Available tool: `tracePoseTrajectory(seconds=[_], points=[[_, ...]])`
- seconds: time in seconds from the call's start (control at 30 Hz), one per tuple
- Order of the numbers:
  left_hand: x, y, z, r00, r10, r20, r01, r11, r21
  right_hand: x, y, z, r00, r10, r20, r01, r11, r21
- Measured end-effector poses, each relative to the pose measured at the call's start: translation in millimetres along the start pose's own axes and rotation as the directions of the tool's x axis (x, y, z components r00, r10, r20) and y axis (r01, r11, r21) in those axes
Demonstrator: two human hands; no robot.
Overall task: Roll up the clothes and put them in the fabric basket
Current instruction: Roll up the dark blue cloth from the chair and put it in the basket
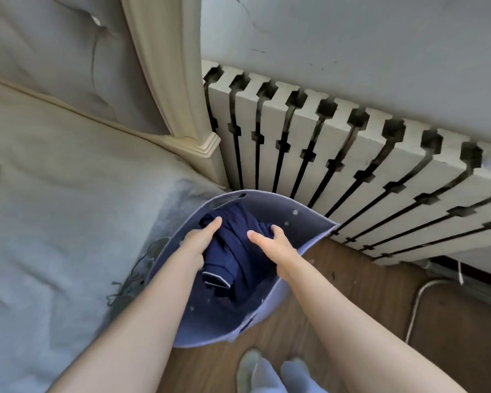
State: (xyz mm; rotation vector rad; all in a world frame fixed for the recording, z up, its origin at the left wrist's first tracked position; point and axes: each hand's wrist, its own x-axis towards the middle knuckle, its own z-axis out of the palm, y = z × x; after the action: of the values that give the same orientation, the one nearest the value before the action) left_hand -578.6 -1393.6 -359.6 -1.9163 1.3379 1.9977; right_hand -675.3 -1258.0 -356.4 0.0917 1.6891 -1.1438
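Note:
A grey-blue fabric basket point(304, 219) stands on the wooden floor between the bed and the radiator. Inside it lies a rolled navy garment point(233, 259) with a thin white trim at one end. My left hand point(200, 239) grips the roll's left side, thumb on top. My right hand point(272, 243) holds its right side, fingers curled into the cloth. Both hands are down inside the basket's mouth. The bottom of the basket is hidden by the garment.
A bed with a pale blue cover point(54, 236) fills the left side, touching the basket. A cream bedpost point(201, 143) and a white radiator point(366, 171) stand behind. My feet point(270, 370) are on the wooden floor point(352, 307) below the basket.

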Motion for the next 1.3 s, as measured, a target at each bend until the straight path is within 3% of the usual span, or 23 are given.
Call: tracePoseTrajectory(seconds=[0.1,0.23,0.5,0.7,0.93,1.3], points=[[-18,10,7,0.992,0.092,-0.084,-0.092,0.996,0.007,-13,-9,1,0.999,-0.03,-0.015,0.029,0.997,-0.068],[-63,35,21,0.98,0.176,-0.091,-0.185,0.977,-0.107,-48,-33,-2,0.997,-0.069,-0.019,0.068,0.997,-0.036],[-195,74,59,0.969,0.245,0.016,-0.234,0.942,-0.242,-173,-83,-44,0.985,-0.164,-0.049,0.168,0.979,0.116],[-290,70,111,0.933,0.33,0.146,-0.282,0.918,-0.278,-262,-90,-101,0.959,-0.235,-0.158,0.268,0.934,0.235],[-379,12,184,0.892,0.38,0.243,-0.307,0.907,-0.289,-351,-41,-183,0.939,-0.25,-0.237,0.311,0.91,0.275],[-523,-140,344,0.849,0.397,0.348,-0.319,0.911,-0.261,-473,98,-363,0.897,-0.282,-0.341,0.38,0.887,0.264]])
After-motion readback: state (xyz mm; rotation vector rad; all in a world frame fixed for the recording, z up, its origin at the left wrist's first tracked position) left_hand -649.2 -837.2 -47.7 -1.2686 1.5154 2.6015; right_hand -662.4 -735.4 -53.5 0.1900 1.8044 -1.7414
